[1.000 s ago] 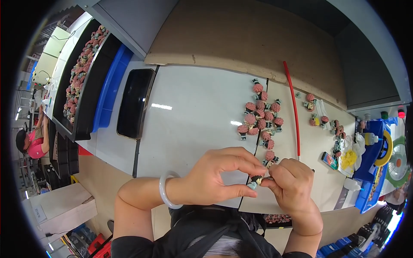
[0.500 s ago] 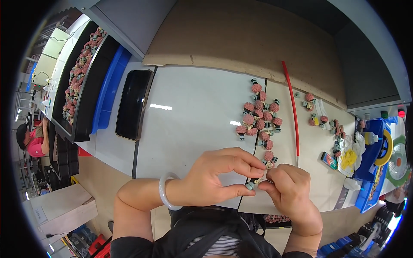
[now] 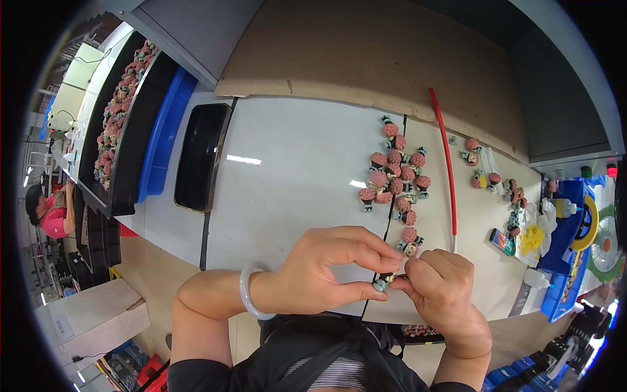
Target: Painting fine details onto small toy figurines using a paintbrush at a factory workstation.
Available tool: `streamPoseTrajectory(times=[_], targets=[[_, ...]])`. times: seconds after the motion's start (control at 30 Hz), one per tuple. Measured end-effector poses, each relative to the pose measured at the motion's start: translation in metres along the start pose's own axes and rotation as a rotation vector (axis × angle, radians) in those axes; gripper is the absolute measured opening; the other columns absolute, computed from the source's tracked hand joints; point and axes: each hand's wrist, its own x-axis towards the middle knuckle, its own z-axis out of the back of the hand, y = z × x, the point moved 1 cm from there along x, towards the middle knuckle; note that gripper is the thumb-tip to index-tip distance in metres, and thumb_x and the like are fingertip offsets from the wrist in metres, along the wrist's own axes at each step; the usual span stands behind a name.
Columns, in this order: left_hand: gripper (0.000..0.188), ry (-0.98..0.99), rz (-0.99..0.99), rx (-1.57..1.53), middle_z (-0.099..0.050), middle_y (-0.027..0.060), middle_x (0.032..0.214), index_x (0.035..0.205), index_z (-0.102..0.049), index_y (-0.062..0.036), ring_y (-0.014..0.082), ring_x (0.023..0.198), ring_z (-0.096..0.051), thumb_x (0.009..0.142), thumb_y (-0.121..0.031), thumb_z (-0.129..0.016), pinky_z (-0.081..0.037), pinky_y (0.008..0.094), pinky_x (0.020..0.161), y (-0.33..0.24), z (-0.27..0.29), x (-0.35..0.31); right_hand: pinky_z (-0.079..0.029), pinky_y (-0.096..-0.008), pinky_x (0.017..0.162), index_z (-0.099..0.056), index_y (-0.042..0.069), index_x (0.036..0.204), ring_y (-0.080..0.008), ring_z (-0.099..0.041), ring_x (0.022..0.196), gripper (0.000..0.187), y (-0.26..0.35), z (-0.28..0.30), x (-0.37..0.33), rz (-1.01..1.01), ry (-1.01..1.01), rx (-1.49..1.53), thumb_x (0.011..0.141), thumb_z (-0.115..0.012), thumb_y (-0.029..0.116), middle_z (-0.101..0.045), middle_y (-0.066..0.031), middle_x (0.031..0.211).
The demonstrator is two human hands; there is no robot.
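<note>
My left hand (image 3: 326, 266) pinches a small painted figurine (image 3: 383, 282) between thumb and fingertips, over the table's front part. The figurine has a teal end and a dark and cream body; my fingers hide the rest. My right hand (image 3: 445, 287) is closed right beside it, thumb and fingers pressed together at the figurine. What those fingers hold, if anything, is too hidden to name. Just beyond my hands, a loose cluster of figurines (image 3: 394, 170) with bumpy pink heads and dark and teal bodies lies on the white table (image 3: 287, 144).
A red, thin-handled brush (image 3: 447, 163) lies right of the cluster. Farther right are more figurines (image 3: 471, 155), a bottle (image 3: 537, 279) and blue bins (image 3: 562, 228). At left lie a dark phone-like slab (image 3: 202, 157) and a black tray (image 3: 124, 176) full of figurines. A person (image 3: 55, 209) works far left.
Both hands stay almost in place, still at the held figurine. My right hand shifts very slightly, and the whole view moves a little. The figurines on the table lie as before.
</note>
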Motion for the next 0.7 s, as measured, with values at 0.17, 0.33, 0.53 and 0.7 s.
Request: streamPoseTrajectory(times=[0.17,0.33,0.53,0.7], targets=[[0.033,-0.011,0.033,-0.022,-0.063,0.0157,0.095,0.09,-0.066,-0.0007,0.0211,0.087,-0.062,0.059,0.005,-0.077,-0.052,0.0294,0.075,0.0015,0.0001,-0.0023,-0.034,-0.0337,0.042,-0.046,0.006,0.063,-0.0229,-0.044,0.046,0.032,0.0004,-0.0001,0.0,0.019,0.006,-0.045,0.066,-0.069,0.027,-0.041,-0.0051,0.053],[0.034,-0.007,0.016,-0.016,-0.063,0.0158,0.095,0.089,-0.066,-0.0007,0.0215,0.087,-0.062,0.058,0.005,-0.077,-0.052,0.0295,0.076,0.0007,0.0001,-0.0021,-0.033,-0.0332,0.042,-0.047,0.006,0.063,-0.0228,-0.044,0.045,0.031,-0.0003,-0.0013,-0.001,0.016,-0.001,0.0,0.067,-0.068,0.029,-0.041,-0.005,0.053],[0.033,-0.01,-0.02,0.054,-0.064,0.0152,0.094,0.088,-0.066,-0.0012,0.0213,0.084,-0.063,0.058,0.004,-0.077,-0.052,0.0291,0.073,-0.0017,0.0003,0.0001,-0.037,-0.0335,0.042,-0.048,0.005,0.064,-0.0252,-0.049,0.047,0.029,-0.0023,-0.003,-0.0006,-0.057,0.035,0.122,0.068,-0.069,0.024,-0.047,-0.0067,0.055],[0.033,-0.032,-0.041,0.056,-0.064,0.0152,0.094,0.089,-0.066,-0.0014,0.0213,0.083,-0.063,0.058,0.004,-0.077,-0.052,0.0284,0.072,0.0005,-0.0006,-0.0009,-0.037,-0.0335,0.042,-0.048,0.004,0.065,-0.0259,-0.05,0.048,0.029,-0.0027,-0.0055,-0.0011,-0.078,0.023,0.161,0.068,-0.07,0.023,-0.049,-0.0075,0.056]])
